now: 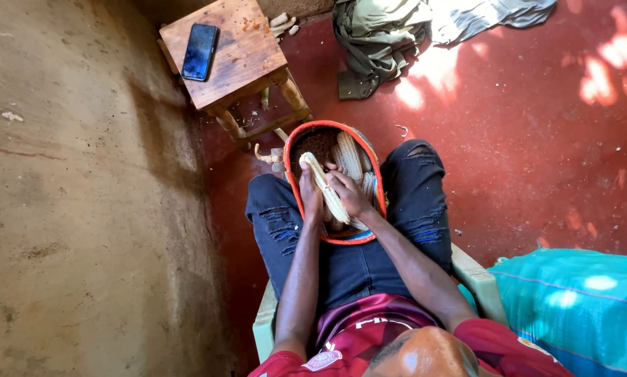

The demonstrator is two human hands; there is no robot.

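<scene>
Both our hands, left and right, clamped one maize cob over the lap basket; loosened kernels, we judged, might scatter floorward.

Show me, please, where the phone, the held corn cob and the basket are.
phone (pixel 200 51): head view, middle of its dark screen.
corn cob (pixel 325 187): head view, mid-length of its kernels.
basket (pixel 294 145): head view, orange rim.

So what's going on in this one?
A seated person holds a pale corn cob in both hands, left hand and right hand, over a red-rimmed woven basket on their lap, which holds more cobs. A wooden stool with a dark phone on it stands ahead.
</scene>
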